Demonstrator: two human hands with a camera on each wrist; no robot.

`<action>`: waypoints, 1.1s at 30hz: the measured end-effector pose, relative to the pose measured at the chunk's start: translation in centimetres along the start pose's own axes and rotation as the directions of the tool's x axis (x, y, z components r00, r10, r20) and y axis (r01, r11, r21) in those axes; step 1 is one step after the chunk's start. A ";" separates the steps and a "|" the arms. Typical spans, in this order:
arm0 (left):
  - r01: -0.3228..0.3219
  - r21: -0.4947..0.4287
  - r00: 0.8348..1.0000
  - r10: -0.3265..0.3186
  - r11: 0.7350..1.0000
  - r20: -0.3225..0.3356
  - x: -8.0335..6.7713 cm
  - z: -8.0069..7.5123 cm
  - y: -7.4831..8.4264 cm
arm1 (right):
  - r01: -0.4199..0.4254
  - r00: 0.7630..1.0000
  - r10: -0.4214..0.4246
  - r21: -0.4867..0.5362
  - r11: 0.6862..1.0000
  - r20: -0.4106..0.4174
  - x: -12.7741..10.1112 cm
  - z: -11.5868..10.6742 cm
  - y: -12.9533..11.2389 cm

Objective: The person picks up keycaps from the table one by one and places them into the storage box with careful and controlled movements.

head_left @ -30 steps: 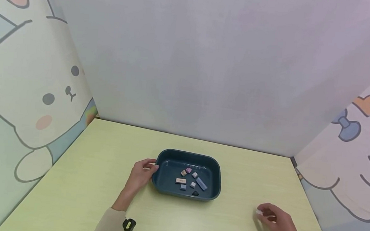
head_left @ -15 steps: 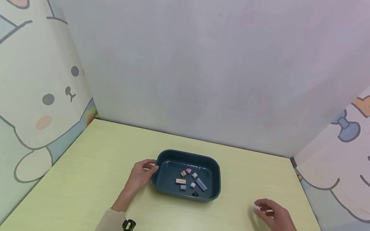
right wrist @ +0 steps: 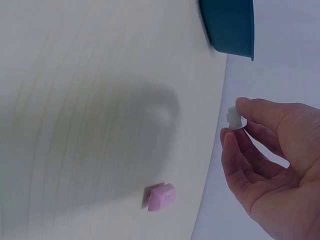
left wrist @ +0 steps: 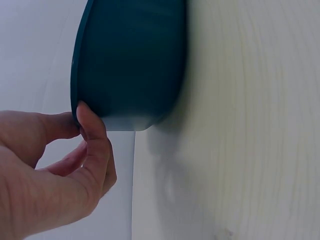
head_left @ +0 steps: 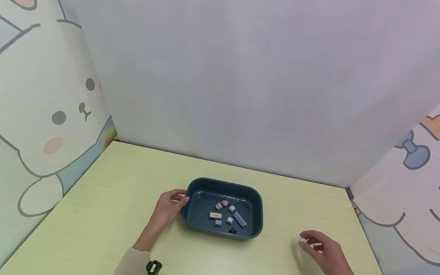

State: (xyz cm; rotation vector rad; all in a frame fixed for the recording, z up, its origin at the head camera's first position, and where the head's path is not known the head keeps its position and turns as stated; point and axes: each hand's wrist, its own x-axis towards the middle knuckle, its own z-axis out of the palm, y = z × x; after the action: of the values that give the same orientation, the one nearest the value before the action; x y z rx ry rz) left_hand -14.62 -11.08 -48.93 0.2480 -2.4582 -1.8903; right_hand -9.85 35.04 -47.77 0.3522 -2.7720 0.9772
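The left hand [head_left: 168, 207] lies on the pale green bench [head_left: 115, 215] with its forearm stretched forward from a cream sleeve [head_left: 129, 267]. Its fingers curl against the left end of the dark teal tray [head_left: 259, 208], and in the left wrist view the thumb [left wrist: 95, 135] presses on the tray's rim while another finger meets it from the far side, so the hand pinches that edge. The tray sits flat near the middle of the bench and holds several small coloured blocks [head_left: 215, 215].

The right hand [head_left: 321, 251] is raised just above the bench, well to the right of the tray, palm turned inward and fingers bent. It pinches a small white piece [right wrist: 234, 118] between thumb and fingertip. In the right wrist view a small pink block [right wrist: 161, 197] lies on the bench below that hand, apart from it.
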 end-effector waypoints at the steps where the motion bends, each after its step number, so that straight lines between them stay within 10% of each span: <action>1: 0.001 -0.002 1.000 -0.001 1.000 -0.001 0.0 0.0 0.0 | 0.005 1.000 -0.005 0.001 1.000 -0.003 0.1 0.0 -0.1; 33: -0.002 -0.013 1.000 0.002 1.000 0.007 -0.2 -0.2 0.2 | 0.025 0.999 -0.026 0.043 0.999 0.021 2.9 0.7 -2.8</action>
State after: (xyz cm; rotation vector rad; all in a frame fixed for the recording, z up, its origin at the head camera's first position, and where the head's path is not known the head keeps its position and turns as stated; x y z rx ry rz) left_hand -14.43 -11.21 -48.70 0.2389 -2.4487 -1.9087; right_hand -11.90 32.04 -45.90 0.4052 -2.7619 1.0337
